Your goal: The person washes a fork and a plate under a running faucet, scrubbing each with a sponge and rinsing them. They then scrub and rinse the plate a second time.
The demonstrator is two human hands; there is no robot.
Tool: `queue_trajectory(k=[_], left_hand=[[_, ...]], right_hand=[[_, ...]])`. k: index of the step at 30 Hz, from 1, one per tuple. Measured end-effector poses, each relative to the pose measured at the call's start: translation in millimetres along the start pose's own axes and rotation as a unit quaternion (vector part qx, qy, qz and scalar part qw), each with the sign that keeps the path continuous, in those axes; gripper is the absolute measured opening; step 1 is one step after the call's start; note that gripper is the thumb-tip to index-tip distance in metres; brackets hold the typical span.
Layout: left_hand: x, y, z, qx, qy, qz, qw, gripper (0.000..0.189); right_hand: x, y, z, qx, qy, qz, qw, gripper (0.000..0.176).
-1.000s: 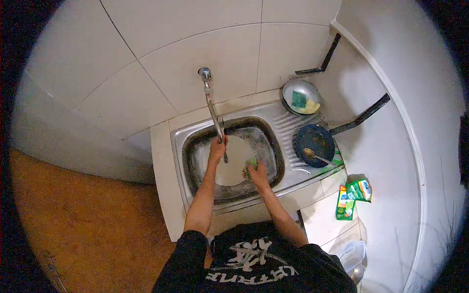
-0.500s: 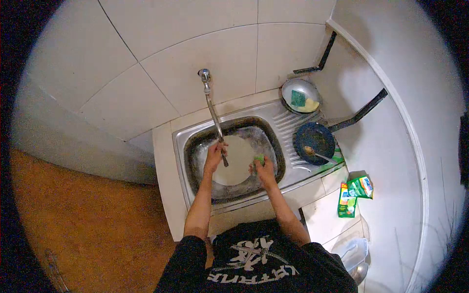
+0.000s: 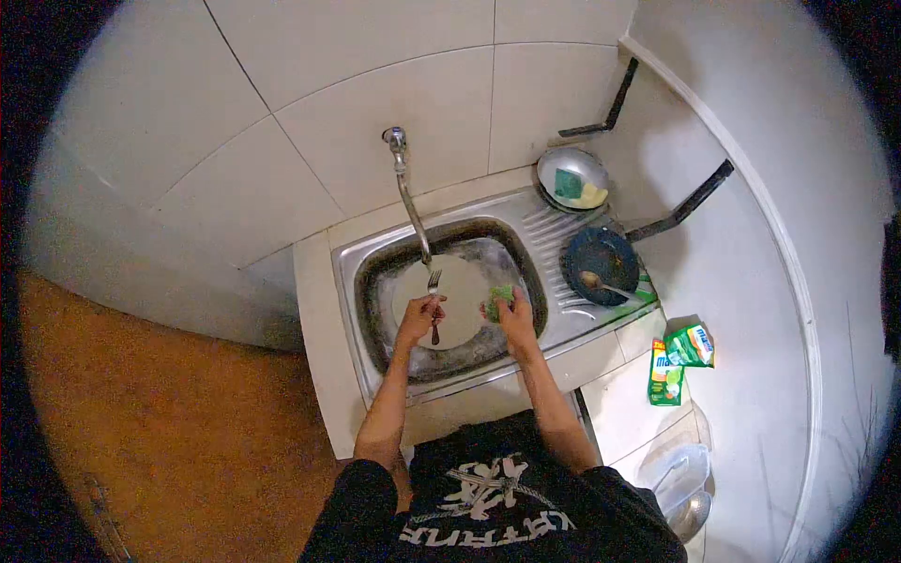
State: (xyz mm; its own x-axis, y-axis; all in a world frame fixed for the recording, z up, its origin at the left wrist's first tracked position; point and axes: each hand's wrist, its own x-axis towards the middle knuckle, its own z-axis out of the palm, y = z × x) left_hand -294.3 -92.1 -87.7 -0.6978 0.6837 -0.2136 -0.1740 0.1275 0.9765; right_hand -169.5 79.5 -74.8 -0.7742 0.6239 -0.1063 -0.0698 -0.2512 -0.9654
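Over the sink (image 3: 345,272), my left hand (image 3: 419,319) is closed around a fork (image 3: 435,281), its tines pointing toward the faucet and its dark handle end below my fingers. A green sponge (image 3: 500,298) is gripped in my right hand (image 3: 514,324), a short way to the right of the fork and apart from it. Beneath both hands lies a large pale round plate (image 3: 460,281) in the basin, with whitish suds around it.
The faucet (image 3: 410,202) reaches down over the basin's back. On the ridged drainboard are a dark pan (image 3: 615,258) holding a wooden spoon (image 3: 591,280) and a metal pan (image 3: 568,164) with a green scrub pad (image 3: 568,184). Green packets (image 3: 667,375) and a clear container (image 3: 680,469) lie to the right.
My left hand has drawn the fork back from under the faucet's spout, and its tines now show. My right hand has shifted slightly, showing more of the sponge.
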Motion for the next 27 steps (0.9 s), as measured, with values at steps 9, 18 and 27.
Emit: queue_trajectory(k=[9, 18, 27], left_hand=[[-8, -5, 8, -0.025, 0.011, 0.039, 0.999, 0.026], [-30, 83, 34, 0.012, -0.003, 0.111, 0.994, 0.019], [-48, 124, 44, -0.099, -0.008, 0.063, 0.993, 0.017]], right_hand=[[-34, -42, 12, -0.127, 0.058, 0.039, 0.989, 0.040], [-64, -61, 28, -0.058, 0.139, -0.002, 0.989, 0.053], [-118, -102, 21, 0.107, 0.187, -0.026, 0.976, 0.024]])
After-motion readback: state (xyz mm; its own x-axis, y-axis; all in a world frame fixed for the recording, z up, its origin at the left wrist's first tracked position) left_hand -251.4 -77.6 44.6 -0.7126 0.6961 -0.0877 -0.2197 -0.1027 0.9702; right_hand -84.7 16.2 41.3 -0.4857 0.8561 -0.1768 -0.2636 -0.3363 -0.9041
